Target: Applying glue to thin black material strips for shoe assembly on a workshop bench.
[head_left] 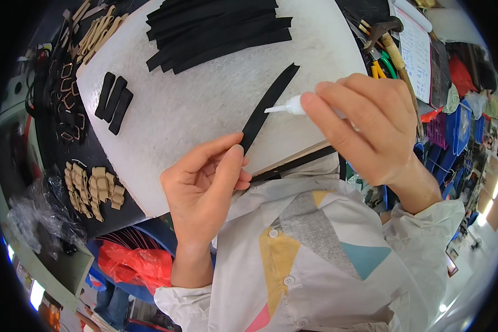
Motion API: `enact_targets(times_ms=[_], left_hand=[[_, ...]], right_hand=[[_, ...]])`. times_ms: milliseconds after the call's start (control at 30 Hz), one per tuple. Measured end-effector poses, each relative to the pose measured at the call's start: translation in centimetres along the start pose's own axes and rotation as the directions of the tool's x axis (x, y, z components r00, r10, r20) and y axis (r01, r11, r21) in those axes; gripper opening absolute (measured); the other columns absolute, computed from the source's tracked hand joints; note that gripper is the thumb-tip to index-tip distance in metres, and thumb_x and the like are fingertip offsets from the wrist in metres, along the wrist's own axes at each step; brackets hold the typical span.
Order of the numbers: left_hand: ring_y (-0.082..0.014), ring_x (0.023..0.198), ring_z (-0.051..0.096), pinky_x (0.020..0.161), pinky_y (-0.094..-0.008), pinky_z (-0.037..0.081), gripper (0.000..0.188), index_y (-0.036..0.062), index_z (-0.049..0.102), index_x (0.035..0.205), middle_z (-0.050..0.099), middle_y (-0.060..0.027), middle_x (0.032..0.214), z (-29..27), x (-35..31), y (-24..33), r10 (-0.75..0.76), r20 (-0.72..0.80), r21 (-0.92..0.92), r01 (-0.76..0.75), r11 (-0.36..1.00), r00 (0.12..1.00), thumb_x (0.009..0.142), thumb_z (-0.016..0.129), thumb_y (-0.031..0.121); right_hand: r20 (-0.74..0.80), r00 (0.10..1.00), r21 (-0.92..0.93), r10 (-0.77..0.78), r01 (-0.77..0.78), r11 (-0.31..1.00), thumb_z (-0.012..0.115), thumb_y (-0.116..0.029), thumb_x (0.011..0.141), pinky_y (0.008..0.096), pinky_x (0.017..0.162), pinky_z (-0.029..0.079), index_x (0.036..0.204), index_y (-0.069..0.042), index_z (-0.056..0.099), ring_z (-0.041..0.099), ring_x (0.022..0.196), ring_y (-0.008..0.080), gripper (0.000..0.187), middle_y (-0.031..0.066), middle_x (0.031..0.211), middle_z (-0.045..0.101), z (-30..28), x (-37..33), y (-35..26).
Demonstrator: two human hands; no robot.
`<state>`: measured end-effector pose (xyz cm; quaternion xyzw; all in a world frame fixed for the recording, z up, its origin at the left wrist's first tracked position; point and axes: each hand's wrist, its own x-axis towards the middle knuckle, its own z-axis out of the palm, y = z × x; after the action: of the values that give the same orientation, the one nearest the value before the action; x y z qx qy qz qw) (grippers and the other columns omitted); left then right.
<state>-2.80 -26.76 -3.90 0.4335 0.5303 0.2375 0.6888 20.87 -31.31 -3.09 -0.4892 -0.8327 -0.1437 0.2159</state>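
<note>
Between the thumb and fingers of my left hand [205,180] is the lower end of a black fabric strip [271,99], which slants up and away to the right over the white work board [199,110]. My right hand [368,119] grips a small white glue bottle [295,105] with a narrow nozzle. The nozzle tip points left and is at the strip's right edge, about midway along it; whether it touches cannot be made out. Most of the bottle is hidden behind my fingers.
Many black strips [216,33] lie stacked at the board's far side. Several short folded black pieces [114,102] lie at its left. Beyond the left edge are tan loops [97,33] and tan folded pieces [94,188]. A hammer [383,30] and written sheet [414,52] lie far right.
</note>
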Motion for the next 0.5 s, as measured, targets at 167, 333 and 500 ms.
enact_targets(times_ms=[167,333,500], left_hand=[[-0.0096,0.067,0.066,0.061,-0.0211,0.054,0.02,-0.0087,0.07,0.111,0.071,-0.0105,0.084,-0.2,-0.1,-0.1,0.005,0.009,-0.028,-0.004,1.0,1.0,0.093,0.067,0.0],[-0.0093,0.067,0.066,0.061,-0.021,0.054,0.02,-0.0086,0.07,0.11,0.071,-0.0098,0.084,-0.2,0.0,-0.1,0.008,0.021,-0.035,-0.007,0.999,1.0,0.093,0.066,-0.001],[-0.0092,0.067,0.066,0.062,-0.0207,0.054,0.02,-0.0084,0.07,0.111,0.07,-0.0095,0.084,-0.3,-0.1,-0.3,0.008,0.024,-0.043,-0.007,0.999,1.0,0.093,0.066,-0.001]], right_hand=[[-0.05,0.991,-0.04,-0.123,0.121,0.992,0.068,-0.017,0.063,0.0299,0.066,0.04,0.097,-0.005,0.077,0.064,0.085,0.0201,0.037,0.0051,0.098,0.07,1.3,0.4,-0.5],[0.015,0.992,-0.082,-0.125,0.126,0.989,0.067,-0.019,0.063,0.0304,0.068,0.037,0.095,-0.005,0.077,0.065,0.085,0.0185,0.037,0.0032,0.096,0.07,1.3,0.7,-1.0],[0.042,0.993,-0.117,-0.108,0.112,0.987,0.065,-0.018,0.062,0.0313,0.071,0.036,0.094,-0.006,0.076,0.065,0.086,0.018,0.036,0.0024,0.096,0.069,0.4,0.8,-0.1]])
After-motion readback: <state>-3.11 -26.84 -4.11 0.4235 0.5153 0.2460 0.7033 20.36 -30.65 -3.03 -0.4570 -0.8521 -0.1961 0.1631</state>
